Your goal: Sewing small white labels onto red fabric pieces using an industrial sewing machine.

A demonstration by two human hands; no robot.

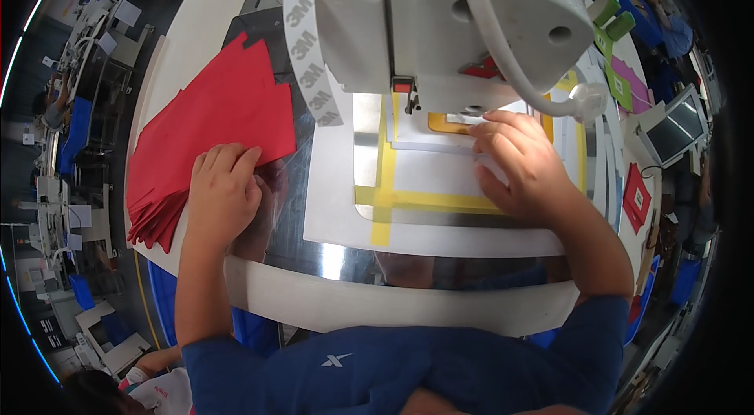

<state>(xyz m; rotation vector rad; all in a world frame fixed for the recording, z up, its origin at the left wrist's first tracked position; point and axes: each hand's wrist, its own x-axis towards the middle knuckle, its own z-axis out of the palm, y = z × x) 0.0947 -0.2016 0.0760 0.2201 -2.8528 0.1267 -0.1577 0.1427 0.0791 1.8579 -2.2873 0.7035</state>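
My left hand (223, 186) is at the near right edge of a fanned stack of red fabric pieces (212, 113). Its bent fingers lie over the edge, closed on a red piece; the thumb's grip is partly hidden. Under the sewing machine head (463, 22), my right hand (520, 162) rests with fingers spread and thumb apart. Its fingertips touch an orange frame (444, 124) with a small whitish piece in it. Beneath lies a white template sheet (448, 168) edged with yellow tape (440, 199). The needle foot (411, 103) hangs left of the orange frame.
A printed white tape strip (308, 38) hangs beside the machine head. A pale hose (491, 30) curves down on its right. A shiny metal plate (287, 215) borders the sheet. Farther right are a screen (674, 126) and a red piece (635, 197). Another person (161, 383) is at lower left.
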